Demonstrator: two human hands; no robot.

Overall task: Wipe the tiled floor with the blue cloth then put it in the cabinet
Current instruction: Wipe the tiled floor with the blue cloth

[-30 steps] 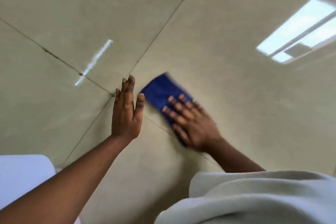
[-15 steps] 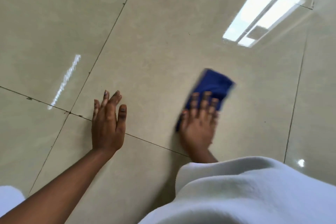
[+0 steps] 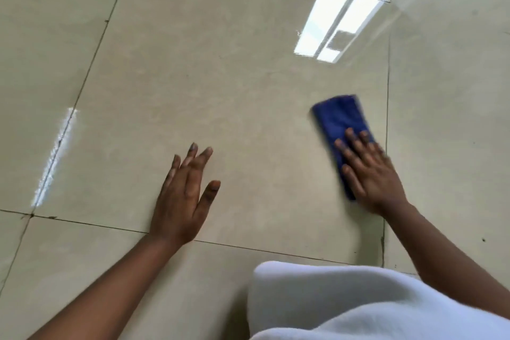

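A folded blue cloth [image 3: 340, 119] lies flat on the glossy beige tiled floor [image 3: 207, 63], right of centre. My right hand [image 3: 369, 174] presses down on the near half of the cloth, fingers spread over it, and the far half sticks out beyond my fingertips. My left hand [image 3: 185, 196] rests flat on the tile to the left, fingers apart, holding nothing. No cabinet is in view.
Dark grout lines cross the floor: one runs under my left wrist, another just right of the cloth. A bright window reflection [image 3: 336, 16] shines at the upper right. White fabric of my clothing [image 3: 345, 303] fills the lower right.
My right hand has slid the cloth to the right across the tile, away from my left hand. My left hand has stayed planted near the grout line. The view has shifted.
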